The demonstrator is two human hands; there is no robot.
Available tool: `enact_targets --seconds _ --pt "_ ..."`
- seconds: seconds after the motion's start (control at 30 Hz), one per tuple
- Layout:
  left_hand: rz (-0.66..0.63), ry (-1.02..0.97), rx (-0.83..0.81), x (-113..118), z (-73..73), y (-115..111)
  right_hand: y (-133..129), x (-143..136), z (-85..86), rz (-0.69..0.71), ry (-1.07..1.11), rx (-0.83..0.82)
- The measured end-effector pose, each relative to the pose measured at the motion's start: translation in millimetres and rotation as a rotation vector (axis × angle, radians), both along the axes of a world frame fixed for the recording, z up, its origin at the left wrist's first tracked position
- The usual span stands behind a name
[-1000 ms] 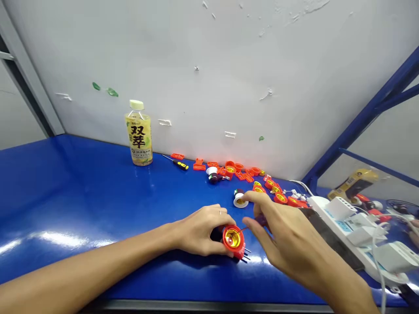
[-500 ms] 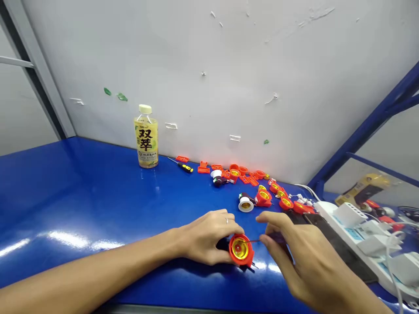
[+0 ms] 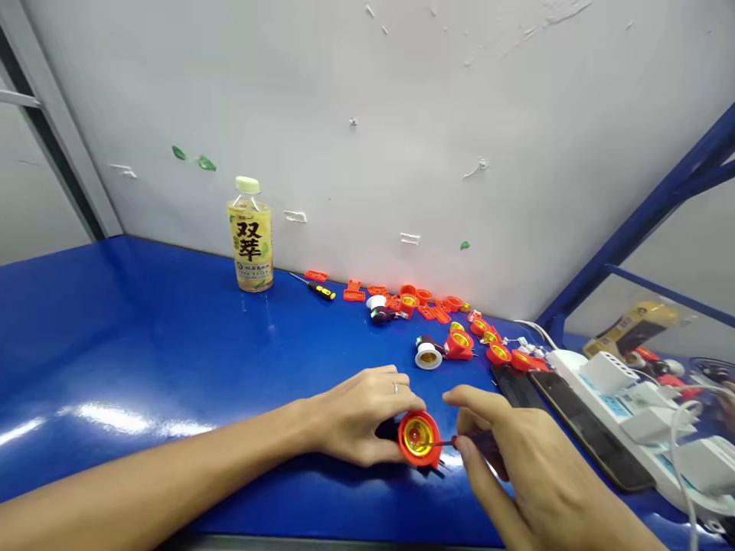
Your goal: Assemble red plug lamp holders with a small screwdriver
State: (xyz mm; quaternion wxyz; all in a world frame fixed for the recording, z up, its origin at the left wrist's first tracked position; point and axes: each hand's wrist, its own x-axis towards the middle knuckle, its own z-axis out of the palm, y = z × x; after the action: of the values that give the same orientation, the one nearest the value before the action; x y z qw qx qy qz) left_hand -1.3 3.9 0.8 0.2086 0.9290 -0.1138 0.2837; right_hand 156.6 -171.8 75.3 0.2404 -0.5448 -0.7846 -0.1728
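A red lamp socket (image 3: pixel 403 438) with a brass-coloured threaded inside lies on its side on the blue table, its mouth turned towards me. My left hand (image 3: pixel 370 417) is closed around its left side, fingers over the top and thumb below. In my right hand (image 3: pixel 511 448) is a screwdriver (image 3: pixel 442 443), pinched between thumb and fingers. The thin shaft points left and its tip reaches inside the socket; most of the handle is hidden by my hand. Dark prongs or wires stick out at the socket's lower right.
Behind my hands lie a white-rimmed socket (image 3: pixel 428 356), red sockets (image 3: pixel 459 343) and loose red parts. A yellow-black screwdriver (image 3: pixel 321 291) and a drink bottle (image 3: pixel 251 237) stand further left. At right are phones (image 3: pixel 591 428) and a power strip (image 3: pixel 625 436) with chargers.
The screwdriver's tip has gone deeper into the socket, and my right hand has shifted slightly left and down. My left hand keeps its hold. The whole view has shifted a little.
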Motion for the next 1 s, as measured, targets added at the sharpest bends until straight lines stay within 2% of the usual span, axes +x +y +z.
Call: enact_targets --seconds 0.13,0.43,0.7,0.8,1.0 --pt "0.008 -0.010 0.013 0.2 0.3 -0.1 3.3 -1.0 -1.2 0.054 0.017 0.033" --pt "0.019 -0.010 0.010 0.4 -0.1 -0.4 7.0 -1.6 -10.6 0.034 0.014 0.056" --pt "0.028 0.017 0.019 0.3 -0.5 -0.7 7.8 -4.4 -11.1 0.025 -0.008 0.024" --pt "0.045 0.012 0.020 -0.1 0.6 -1.6 9.9 -7.4 -6.1 0.006 -0.117 0.047" --pt "0.044 -0.024 -0.004 0.3 -0.7 -1.7 13.4 -18.1 4.4 -0.137 -0.359 0.113"
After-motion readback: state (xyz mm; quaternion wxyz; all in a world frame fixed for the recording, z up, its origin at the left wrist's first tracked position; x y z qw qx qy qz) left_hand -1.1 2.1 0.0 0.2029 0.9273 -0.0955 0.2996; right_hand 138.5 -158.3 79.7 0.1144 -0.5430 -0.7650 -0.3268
